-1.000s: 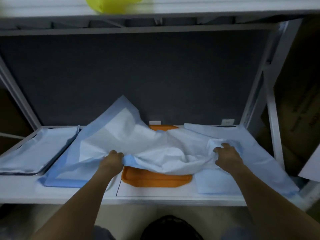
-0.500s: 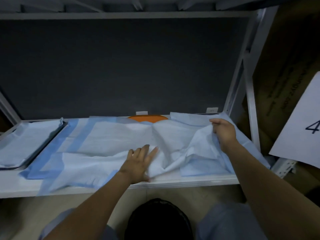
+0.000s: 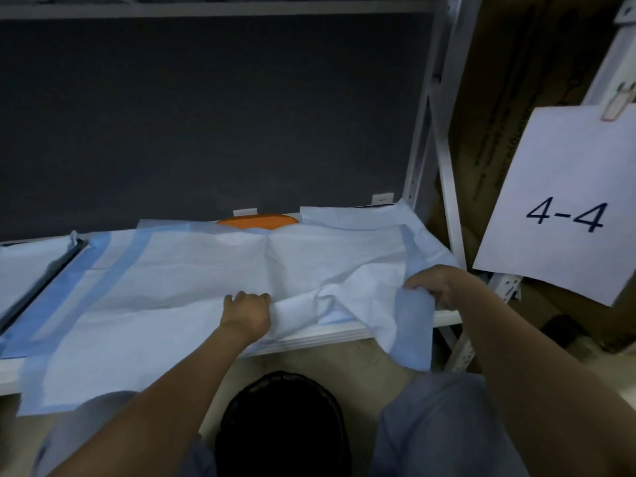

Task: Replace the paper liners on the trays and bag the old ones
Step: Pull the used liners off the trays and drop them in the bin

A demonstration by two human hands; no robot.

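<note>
A large pale blue paper liner [image 3: 172,290] with darker blue borders lies spread over the white shelf and hangs over its front edge. It covers an orange tray [image 3: 258,222], of which only the far rim shows. My left hand [image 3: 247,311] rests on the liner near the shelf's front, fingers curled into a fold of the paper. My right hand [image 3: 437,284] grips the liner's right end, which droops below the shelf edge. A second tray [image 3: 41,270] with a dark rim, lined with pale paper, sits at the far left.
The white shelf [image 3: 344,333] has a dark grey back panel and a white upright post [image 3: 444,187] at the right. A white sheet marked 4-4 [image 3: 564,201] hangs clipped at the right over brown cardboard boxes. Another pale liner [image 3: 351,218] lies at the back right.
The liner has gone from bunched up to spread flat over the orange tray. My left hand's fingers curled into the paper. My right hand drew the liner's right end toward the front edge.
</note>
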